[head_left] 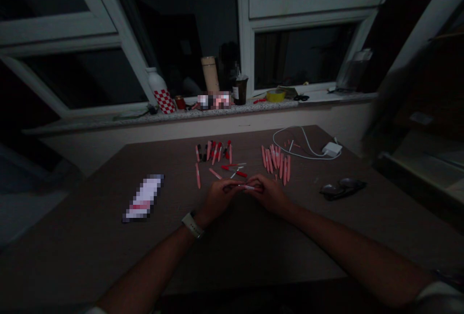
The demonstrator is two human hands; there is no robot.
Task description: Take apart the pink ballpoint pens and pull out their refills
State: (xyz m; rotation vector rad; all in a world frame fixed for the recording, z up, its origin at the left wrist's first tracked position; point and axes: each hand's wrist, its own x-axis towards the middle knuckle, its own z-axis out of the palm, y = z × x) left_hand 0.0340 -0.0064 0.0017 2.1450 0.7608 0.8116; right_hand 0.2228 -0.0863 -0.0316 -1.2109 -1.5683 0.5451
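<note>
My left hand [217, 197] and my right hand [270, 193] meet over the middle of the dark table [90, 236], both pinched on one thin pink pen [248, 187] held level between them. A watch sits on my left wrist. Just beyond my fingers lie loose red and pink pen parts [234, 169]. Farther back, a row of pens with dark and red caps [213, 151] lies to the left. A group of pink pen barrels [276, 159] lies to the right.
A blurred flat packet [143, 198] lies at the left of the table. Dark glasses [342, 188] rest at the right, with a white charger and cable [328, 149] behind them. The windowsill holds a checked bottle [161, 92], a dark cup [239, 89] and a tape roll [275, 95].
</note>
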